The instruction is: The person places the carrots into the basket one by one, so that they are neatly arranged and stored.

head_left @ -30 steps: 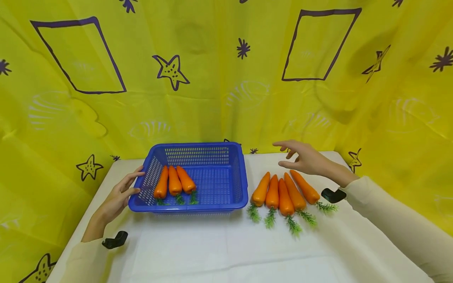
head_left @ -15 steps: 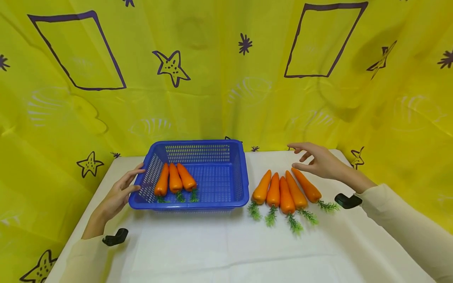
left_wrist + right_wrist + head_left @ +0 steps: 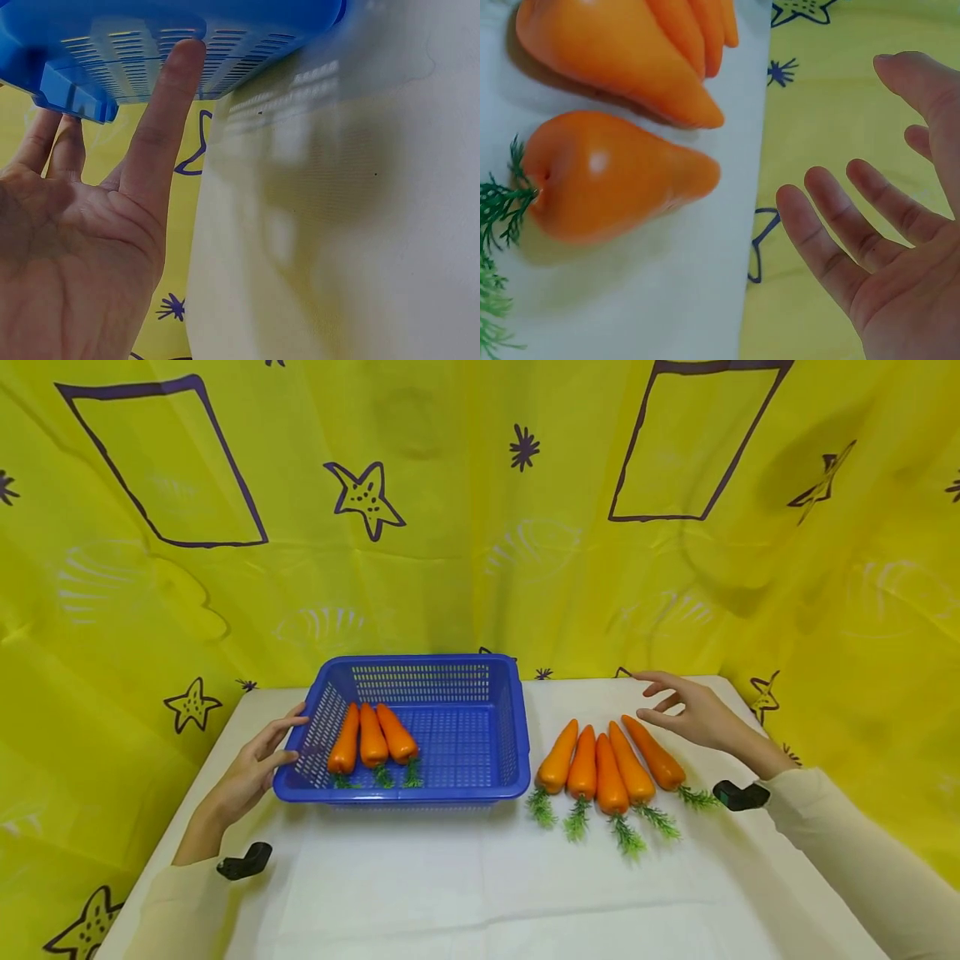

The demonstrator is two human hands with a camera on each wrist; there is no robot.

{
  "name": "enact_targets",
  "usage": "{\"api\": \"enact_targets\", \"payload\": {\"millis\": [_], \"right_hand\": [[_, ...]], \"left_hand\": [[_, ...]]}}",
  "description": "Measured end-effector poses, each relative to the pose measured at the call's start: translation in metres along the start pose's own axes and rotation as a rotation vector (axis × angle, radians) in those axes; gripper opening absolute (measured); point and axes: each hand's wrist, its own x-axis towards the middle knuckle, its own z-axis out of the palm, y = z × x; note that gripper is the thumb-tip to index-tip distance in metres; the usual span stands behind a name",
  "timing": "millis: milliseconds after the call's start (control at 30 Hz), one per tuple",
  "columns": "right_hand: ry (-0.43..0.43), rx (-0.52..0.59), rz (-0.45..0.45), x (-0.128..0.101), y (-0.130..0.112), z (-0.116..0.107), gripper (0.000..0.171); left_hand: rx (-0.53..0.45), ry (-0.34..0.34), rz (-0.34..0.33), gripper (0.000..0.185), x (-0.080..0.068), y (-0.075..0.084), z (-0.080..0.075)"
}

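A blue plastic basket (image 3: 506,727) with slotted walls stands at the middle-left of the table. Three orange carrots (image 3: 372,739) with green tops lie side by side in its left part. My left hand (image 3: 243,777) rests at the basket's left rim; in the left wrist view its thumb lies straight along the slotted outer wall (image 3: 255,49). To the right of the basket, several more carrots (image 3: 611,777) are fanned out with tips pointing away from me. Just beyond the rightmost carrot (image 3: 615,176), my right hand (image 3: 697,714) hovers, fingers spread and holding nothing.
A white cloth (image 3: 420,877) covers the table. Close behind the basket and along both sides hangs a yellow curtain (image 3: 442,568) with dark star drawings. Both sleeves carry a black wrist device (image 3: 741,795).
My right hand has moved to the right, away from the basket, and now sits past the rightmost carrot. The left hand, basket and carrots keep their places; the head view has tilted slightly.
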Motion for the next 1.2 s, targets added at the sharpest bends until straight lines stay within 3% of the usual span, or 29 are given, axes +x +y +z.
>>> {"api": "enact_targets", "payload": {"millis": [367, 767, 1200], "right_hand": [[-0.111, 0.105, 0.109, -0.012, 0.030, 0.010, 0.061], [-0.356, 0.317, 0.206, -0.018, 0.049, 0.013, 0.067], [-0.443, 0.315, 0.269, -0.015, 0.046, 0.014, 0.065]], "left_hand": [[0.002, 0.003, -0.001, 0.048, 0.000, 0.002, 0.001], [0.003, 0.002, -0.002, 0.049, 0.000, 0.001, 0.001], [0.008, 0.007, -0.001, 0.050, 0.000, 0.001, 0.001]]}}
